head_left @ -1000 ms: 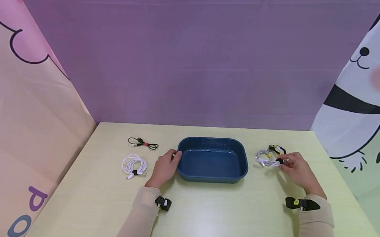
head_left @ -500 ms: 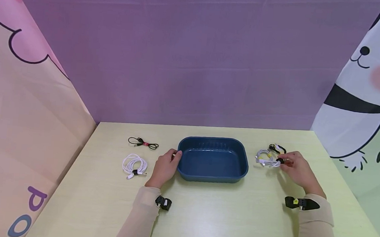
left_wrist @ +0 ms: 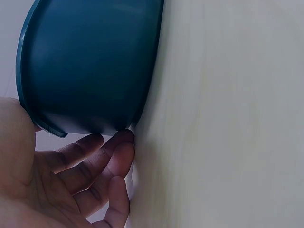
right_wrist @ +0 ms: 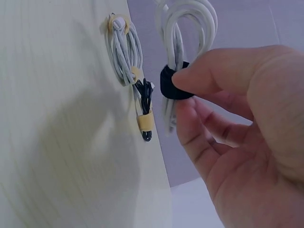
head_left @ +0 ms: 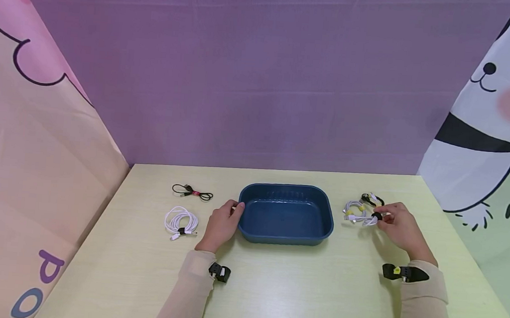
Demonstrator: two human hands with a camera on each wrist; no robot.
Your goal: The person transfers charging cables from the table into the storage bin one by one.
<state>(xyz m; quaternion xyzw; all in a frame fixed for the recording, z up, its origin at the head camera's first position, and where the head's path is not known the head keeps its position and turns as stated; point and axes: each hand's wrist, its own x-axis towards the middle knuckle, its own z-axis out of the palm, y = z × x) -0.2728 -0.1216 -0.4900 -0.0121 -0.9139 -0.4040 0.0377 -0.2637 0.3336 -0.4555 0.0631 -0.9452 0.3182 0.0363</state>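
A blue plastic basin (head_left: 284, 216) sits on the table. My left hand (head_left: 223, 224) holds its left end, thumb over the rim and fingertips against the outer wall in the left wrist view. My right hand (head_left: 399, 230) pinches a bundled white cable (right_wrist: 209, 23) by its black strap (right_wrist: 167, 85) between thumb and fingers. That bundle hangs above the tabletop. Behind it on the table lie a coiled white cable (right_wrist: 126, 57) with yellow ties and a black cable (right_wrist: 146, 97) with a yellow tie. The head view shows these bundles partly overlapping.
On the table's left side lie a black cable (head_left: 191, 192) with a red tie and a coiled white cable (head_left: 180, 221) with a black strap. A purple backdrop (head_left: 261, 79) rises behind the table (head_left: 280, 291), with printed cloth on both sides.
The white cable bundle in my right hand has shifted and tilted slightly. My left hand and the basin stay in place.
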